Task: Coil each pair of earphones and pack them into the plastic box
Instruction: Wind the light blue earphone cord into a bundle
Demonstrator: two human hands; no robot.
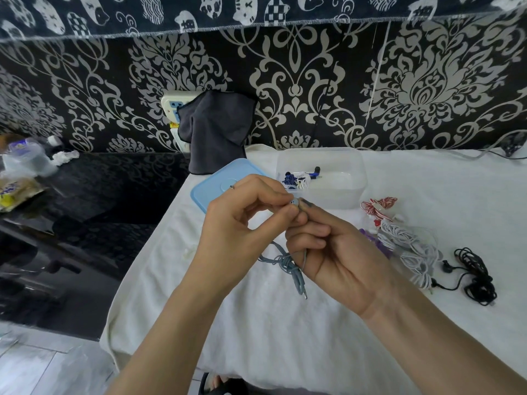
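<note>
Together, left hand [242,223] and right hand [339,252] both pinching grey earphones [288,263].

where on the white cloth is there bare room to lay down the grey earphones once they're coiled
Bare cloth lies near the front edge, below both hands, left hand and right hand, which grip the grey earphones. Another open patch lies right of the plastic box, behind the black earphones. Crowded: between box and black pair, with the red earphones and white earphones.

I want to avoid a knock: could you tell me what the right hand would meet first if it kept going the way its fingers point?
Probably the left hand: the right hand points up-left and their fingertips already meet on the grey-blue earphones.
</note>
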